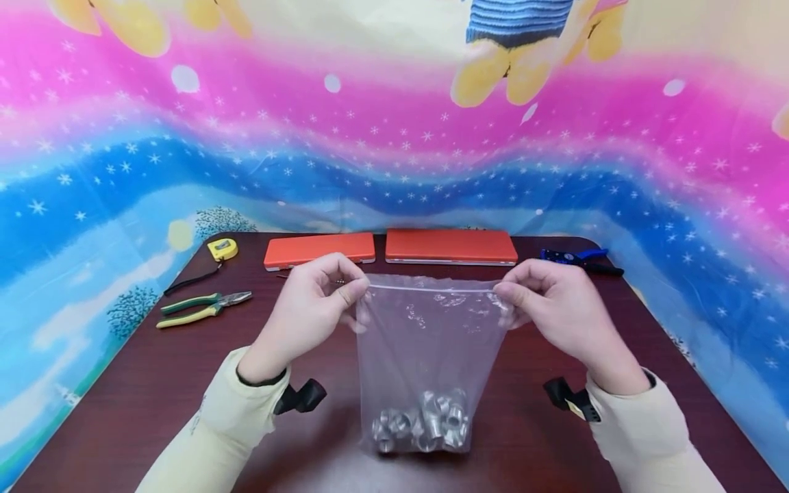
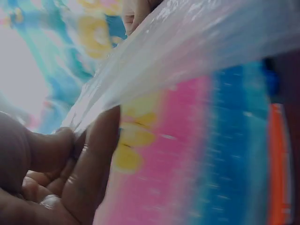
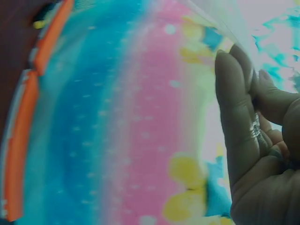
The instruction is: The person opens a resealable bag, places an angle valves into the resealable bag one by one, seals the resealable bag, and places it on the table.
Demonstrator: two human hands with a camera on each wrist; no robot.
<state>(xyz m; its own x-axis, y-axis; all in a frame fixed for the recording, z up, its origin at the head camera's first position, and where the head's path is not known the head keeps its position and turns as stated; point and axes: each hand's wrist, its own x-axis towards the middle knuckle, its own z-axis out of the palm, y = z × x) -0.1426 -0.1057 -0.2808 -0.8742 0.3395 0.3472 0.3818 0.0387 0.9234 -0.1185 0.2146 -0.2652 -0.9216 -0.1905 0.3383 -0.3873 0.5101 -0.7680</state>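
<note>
Bag (image 1: pixel 425 342) top pinched between both hands

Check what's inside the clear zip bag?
A pile of small silvery metal sleeves sits at the bottom of the clear zip bag; the rest looks empty. Pieces buried under the pile can't be seen, so no count.

A clear plastic zip bag (image 1: pixel 425 342) hangs upright above a dark table, stretched taut along its sealed top edge, pinched at both upper corners. A heap of small metal threaded sleeves (image 1: pixel 422 428) fills its bottom.
</note>
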